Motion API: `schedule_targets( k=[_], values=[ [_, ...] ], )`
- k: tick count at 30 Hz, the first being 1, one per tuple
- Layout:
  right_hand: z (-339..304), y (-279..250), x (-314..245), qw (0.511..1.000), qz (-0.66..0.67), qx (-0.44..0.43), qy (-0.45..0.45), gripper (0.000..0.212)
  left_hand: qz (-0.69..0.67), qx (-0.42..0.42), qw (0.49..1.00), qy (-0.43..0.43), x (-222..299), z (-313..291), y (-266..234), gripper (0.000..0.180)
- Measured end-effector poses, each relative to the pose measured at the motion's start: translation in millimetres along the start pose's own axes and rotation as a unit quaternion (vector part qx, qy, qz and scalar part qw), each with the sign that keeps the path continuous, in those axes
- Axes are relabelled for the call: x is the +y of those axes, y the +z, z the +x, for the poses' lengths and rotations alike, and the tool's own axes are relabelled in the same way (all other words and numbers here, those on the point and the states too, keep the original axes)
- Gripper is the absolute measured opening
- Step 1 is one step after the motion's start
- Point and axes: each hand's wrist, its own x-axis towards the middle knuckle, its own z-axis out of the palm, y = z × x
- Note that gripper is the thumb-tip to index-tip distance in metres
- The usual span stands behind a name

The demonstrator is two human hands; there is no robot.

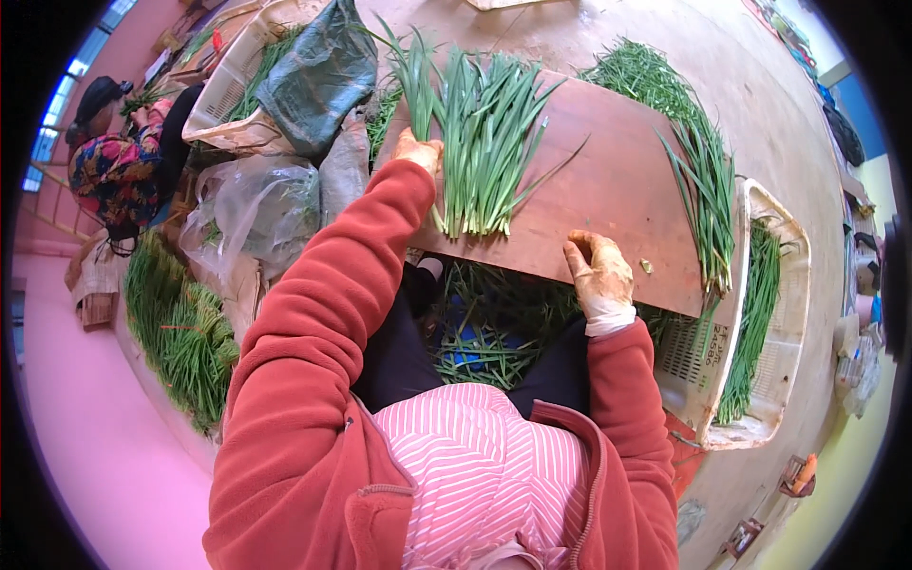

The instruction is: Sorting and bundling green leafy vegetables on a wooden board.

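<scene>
My left hand (pixel 418 152), in a stained pale glove, is closed round a small bunch of garlic chives (pixel 411 84) at the left of the brown board (pixel 608 190). Right beside it lies a larger pile of garlic chives (pixel 484 142), leaves pointing away and pale cut ends toward me. My right hand (pixel 604 275), gloved too, is at the board's near edge. Its fingers are loosely curled, with a gap at the thumb and nothing visible between them. A small pale scrap (pixel 646 267) lies just right of it.
More chives (pixel 703 190) line the board's right side, beside a white crate (pixel 793 285) holding chives. Leaf trimmings (pixel 484 356) lie between my legs. To the left are a clear plastic bag (pixel 252 204), heaped chives (pixel 180 328), another white crate (pixel 223 109) and a seated person (pixel 119 176).
</scene>
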Motion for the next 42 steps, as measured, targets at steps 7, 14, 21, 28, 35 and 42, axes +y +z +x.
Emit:
schedule_targets(
  k=[7, 14, 21, 28, 35, 42],
  values=[
    [10, 7, 27, 0.994, -0.082, 0.029, -0.069, 0.016, 0.296, 0.021, 0.954, 0.038, -15, -5, 33, 0.062],
    [12, 12, 24, 0.996, -0.091, -0.011, 0.007, 0.027, 0.371, 0.053, 0.920, 0.112, 4, -5, 20, 0.084],
    [19, -87, 101, 0.929, -0.239, 0.281, -0.042, 0.029, 0.261, -0.018, 0.961, 0.091, 13, -2, 27, 0.089],
    [39, -158, 171, 0.808, -0.495, 0.021, 0.318, 0.033, 0.405, 0.146, 0.867, 0.249, 30, -10, 33, 0.074],
    [-6, -175, 111, 0.931, -0.134, 0.175, 0.290, 0.025, 0.062, -0.174, 0.937, 0.296, 55, -100, 86, 0.028],
    [-72, -125, 73, 0.851, 0.474, -0.016, 0.223, 0.037, -0.036, -0.636, 0.750, -0.178, 80, -217, 167, 0.044]
  ],
)
